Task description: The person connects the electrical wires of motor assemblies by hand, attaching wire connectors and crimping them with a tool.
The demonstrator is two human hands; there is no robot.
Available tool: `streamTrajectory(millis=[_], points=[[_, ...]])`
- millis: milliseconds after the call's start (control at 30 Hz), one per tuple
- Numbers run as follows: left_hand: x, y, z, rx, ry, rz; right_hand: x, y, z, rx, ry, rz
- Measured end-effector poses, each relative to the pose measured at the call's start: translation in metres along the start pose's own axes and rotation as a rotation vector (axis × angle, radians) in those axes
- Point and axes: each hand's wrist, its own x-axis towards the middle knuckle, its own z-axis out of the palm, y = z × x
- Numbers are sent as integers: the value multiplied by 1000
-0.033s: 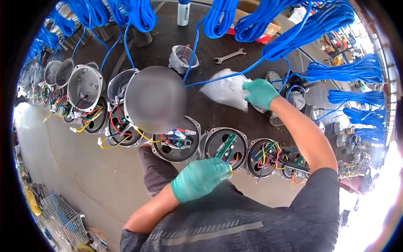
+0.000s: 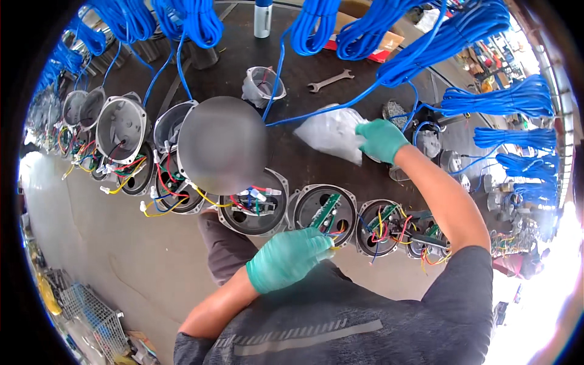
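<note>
One white plastic bag (image 2: 328,137) lay on the tabletop (image 2: 304,61); the right hand (image 2: 378,140) held its right edge with narrow fingers. Nearer the person than the bag, the left hand (image 2: 291,258) had fingers pinched on thin wires (image 2: 334,233). Beyond the bag were one wrench (image 2: 330,81) and one bottle (image 2: 262,23).

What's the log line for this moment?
left hand: at wires beside green board | right hand: touching white bag, grip unclear | rest: wrench, blue cable coil

Green gloves (image 2: 289,261), white bag (image 2: 331,137), blue cables (image 2: 450,42), pale-striped shirt (image 2: 340,325)
</note>
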Motion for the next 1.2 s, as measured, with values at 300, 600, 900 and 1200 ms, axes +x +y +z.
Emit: streamTrajectory(millis=[300, 600, 900, 1200], points=[[2, -1, 5, -22, 17, -34, -81, 44, 54, -39, -373, 116], [4, 7, 1, 39, 18, -37, -29, 50, -5, 107, -43, -111], [0, 8, 9, -30, 104, -101, 51, 19, 98, 176, -234, 37], [-4, 9, 18, -102, 157, -171, 12, 43, 50, 87, -200, 12]])
